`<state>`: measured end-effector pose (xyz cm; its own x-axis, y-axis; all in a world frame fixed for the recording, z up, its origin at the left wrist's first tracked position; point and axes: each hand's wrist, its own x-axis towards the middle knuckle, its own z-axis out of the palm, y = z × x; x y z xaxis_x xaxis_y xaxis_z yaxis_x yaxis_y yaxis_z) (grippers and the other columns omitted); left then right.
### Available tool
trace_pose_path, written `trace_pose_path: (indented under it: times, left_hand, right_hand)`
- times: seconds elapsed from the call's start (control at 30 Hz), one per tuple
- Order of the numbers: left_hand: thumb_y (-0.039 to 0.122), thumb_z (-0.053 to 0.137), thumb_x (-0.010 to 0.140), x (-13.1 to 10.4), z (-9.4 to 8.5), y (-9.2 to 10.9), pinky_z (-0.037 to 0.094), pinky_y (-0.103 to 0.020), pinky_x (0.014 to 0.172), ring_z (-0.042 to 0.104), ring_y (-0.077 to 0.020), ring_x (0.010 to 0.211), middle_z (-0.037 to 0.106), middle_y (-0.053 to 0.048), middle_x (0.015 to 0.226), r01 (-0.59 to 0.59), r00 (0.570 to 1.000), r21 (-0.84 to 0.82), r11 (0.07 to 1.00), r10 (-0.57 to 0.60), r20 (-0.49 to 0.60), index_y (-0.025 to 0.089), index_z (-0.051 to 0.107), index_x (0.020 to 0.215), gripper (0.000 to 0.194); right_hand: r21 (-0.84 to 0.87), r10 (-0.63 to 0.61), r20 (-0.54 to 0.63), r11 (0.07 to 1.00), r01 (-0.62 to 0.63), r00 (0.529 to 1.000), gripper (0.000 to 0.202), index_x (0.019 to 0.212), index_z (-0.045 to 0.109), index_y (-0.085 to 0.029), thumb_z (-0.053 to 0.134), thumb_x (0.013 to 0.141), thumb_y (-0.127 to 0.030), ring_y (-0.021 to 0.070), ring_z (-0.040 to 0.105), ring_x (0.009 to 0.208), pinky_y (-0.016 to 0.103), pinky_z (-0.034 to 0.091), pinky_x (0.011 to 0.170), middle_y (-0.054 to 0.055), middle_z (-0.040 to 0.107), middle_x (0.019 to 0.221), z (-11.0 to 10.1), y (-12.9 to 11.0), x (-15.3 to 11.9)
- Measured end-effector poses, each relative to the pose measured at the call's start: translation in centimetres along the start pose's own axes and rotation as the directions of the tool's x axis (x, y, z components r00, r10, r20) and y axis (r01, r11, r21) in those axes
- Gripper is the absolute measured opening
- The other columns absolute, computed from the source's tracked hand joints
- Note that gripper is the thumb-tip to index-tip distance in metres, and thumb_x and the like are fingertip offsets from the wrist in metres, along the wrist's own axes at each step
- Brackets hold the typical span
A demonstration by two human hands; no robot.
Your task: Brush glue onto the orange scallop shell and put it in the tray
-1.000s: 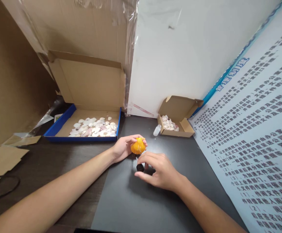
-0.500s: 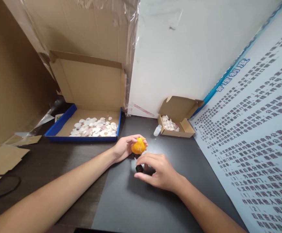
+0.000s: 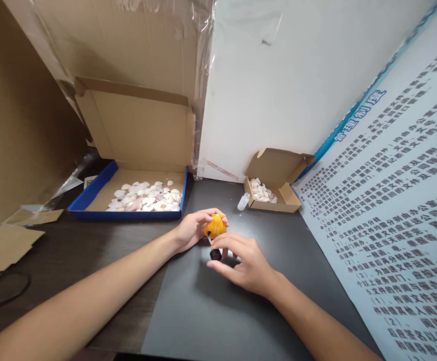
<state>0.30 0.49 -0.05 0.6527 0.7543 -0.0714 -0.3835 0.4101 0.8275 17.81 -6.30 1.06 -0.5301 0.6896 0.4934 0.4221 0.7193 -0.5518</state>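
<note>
My left hand [image 3: 192, 230] is closed on an orange scallop shell [image 3: 216, 225], its ribbed face turned toward me, gripped by the edges. In my right hand [image 3: 243, 258] a black brush cap [image 3: 215, 254] sits between thumb and fingers. Its thin pale stem points up toward the shell, and the dark tip lies against the shell's lower left part. Beyond both hands, a small translucent bottle [image 3: 243, 202] with whitish contents stands uncapped, slightly tilted in view, beside the small cardboard box [image 3: 291, 194].
At the back left is an open blue-edged box [image 3: 124, 214] of pale shells [image 3: 148, 196]. More shells [image 3: 262, 191] fill part of the small box. A dark mat [image 3: 188, 311] covers the table's right part. Cardboard pieces [image 3: 9, 245] and a black cable [image 3: 18, 296] lie left. A printed poster [image 3: 402, 200] leans right.
My right hand has moved slightly up with the brush cap, bringing the tip from below the shell onto it. The shell and my left hand stay nearly still.
</note>
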Motion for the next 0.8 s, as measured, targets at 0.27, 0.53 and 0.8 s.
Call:
trace_pose_path:
  times: [0.27,0.53,0.8]
  left_hand:
    - [0.02,0.05,0.075,0.0,0.0,0.0,0.041,-0.031,0.076,0.058,-0.0194,0.079,0.065,-0.009,0.09,0.015,1.0,-0.007,1.0,-0.015,0.006,0.012,0.065,0.089,0.021]
    - [0.019,0.051,0.076,0.0,0.1,0.0,0.041,-0.032,0.079,0.059,-0.0216,0.086,0.066,-0.01,0.093,-0.004,1.0,-0.004,1.0,0.004,-0.011,0.012,0.065,0.089,0.02]
    - [0.019,0.051,0.077,0.0,0.1,0.0,0.041,-0.029,0.075,0.059,-0.0187,0.079,0.065,-0.009,0.09,0.002,1.0,-0.011,1.0,-0.002,-0.002,0.012,0.065,0.089,0.02]
  right_hand:
    - [-0.023,-0.023,-0.163,1.0,0.02,0.986,0.013,0.097,0.062,-0.021,0.067,0.086,-0.027,0.0128,0.061,0.065,0.025,0.052,0.06,0.006,0.071,0.097,-0.7,0.0,0.2]
    - [-0.015,0.02,0.022,1.0,-0.019,1.0,0.014,0.093,0.062,-0.021,0.068,0.086,-0.032,0.013,0.063,0.067,0.025,0.052,0.062,0.005,0.071,0.096,0.3,-0.1,0.1]
    - [-0.051,-0.006,-0.167,0.999,-0.002,0.986,0.013,0.095,0.062,-0.021,0.067,0.085,-0.028,0.0127,0.061,0.064,0.026,0.052,0.061,0.006,0.071,0.096,-0.9,0.0,0.3]
